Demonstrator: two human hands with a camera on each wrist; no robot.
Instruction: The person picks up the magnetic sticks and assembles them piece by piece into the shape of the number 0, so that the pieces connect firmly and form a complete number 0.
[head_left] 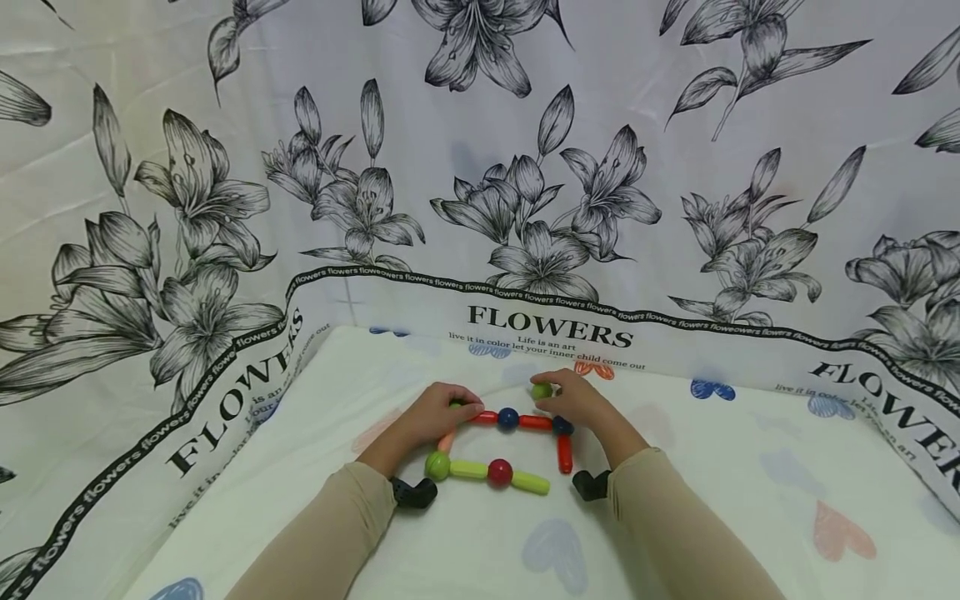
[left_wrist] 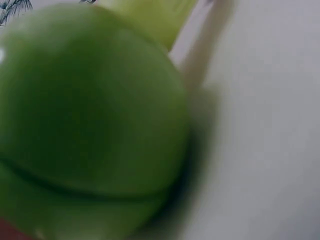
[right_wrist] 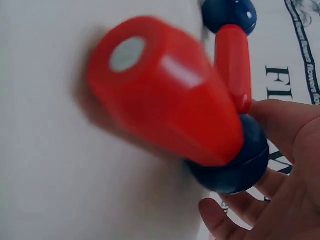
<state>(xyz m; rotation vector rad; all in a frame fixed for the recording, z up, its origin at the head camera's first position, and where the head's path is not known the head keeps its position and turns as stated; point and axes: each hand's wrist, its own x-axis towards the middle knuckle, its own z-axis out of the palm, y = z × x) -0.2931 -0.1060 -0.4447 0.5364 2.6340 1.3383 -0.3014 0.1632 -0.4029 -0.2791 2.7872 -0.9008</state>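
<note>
A four-sided figure of magnetic rods and balls lies on the sheet. My left hand (head_left: 438, 412) pinches a green ball (head_left: 455, 404) at its far left corner. My right hand (head_left: 576, 400) holds another green ball (head_left: 542, 390) between thumb and fingers, just beyond the far side. That side has red rods (head_left: 536, 422) and a blue ball (head_left: 508, 418). From a blue corner ball (right_wrist: 235, 170) a red rod (right_wrist: 165, 90) points nearer, its end free. The near side joins a green ball (left_wrist: 90, 120), yellow-green rods (head_left: 468, 470) and a red ball (head_left: 500, 472).
A white sheet (head_left: 645, 533) with printed hearts covers the surface. Behind and to the left hangs a flower-printed curtain (head_left: 420, 308). Black wrist devices (head_left: 414, 493) sit under both wrists, close to the figure's near corners.
</note>
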